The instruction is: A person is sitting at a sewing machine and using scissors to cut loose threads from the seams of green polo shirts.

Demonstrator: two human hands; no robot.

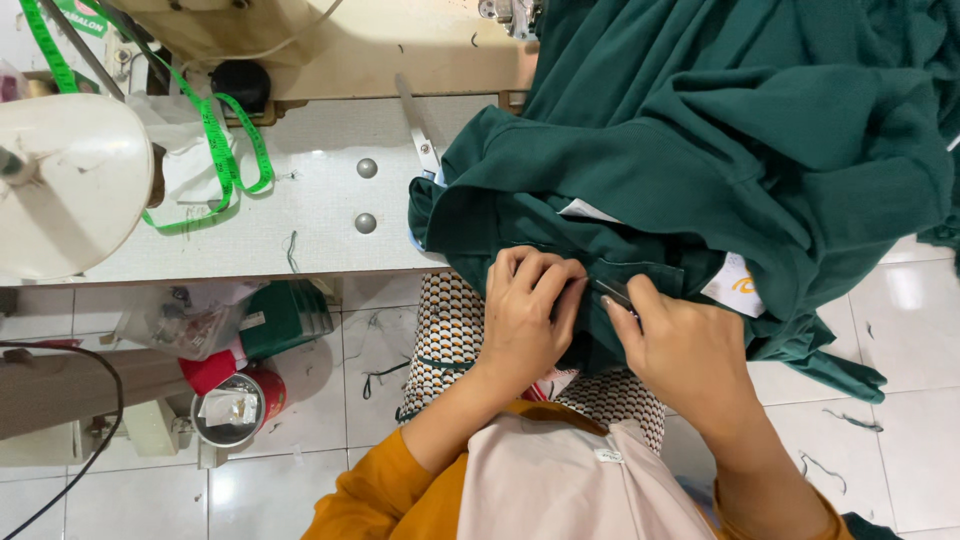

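Note:
A large dark green garment [720, 130] is heaped over the sewing table and hangs down onto my lap. My left hand [525, 315] pinches a fold of the green cloth at its lower edge, fingers curled. My right hand [680, 345] sits just beside it, holding a small dark metal tool [612, 292] whose tip points at the fabric between both hands. White labels [735, 285] show among the folds.
A cream sewing machine [330, 40] stands at the back of the grey tabletop [320, 210]. A green measuring tape [215, 150] lies at the left beside a white round lamp shade [70, 185]. Bags and a red tin [240, 405] sit on the tiled floor.

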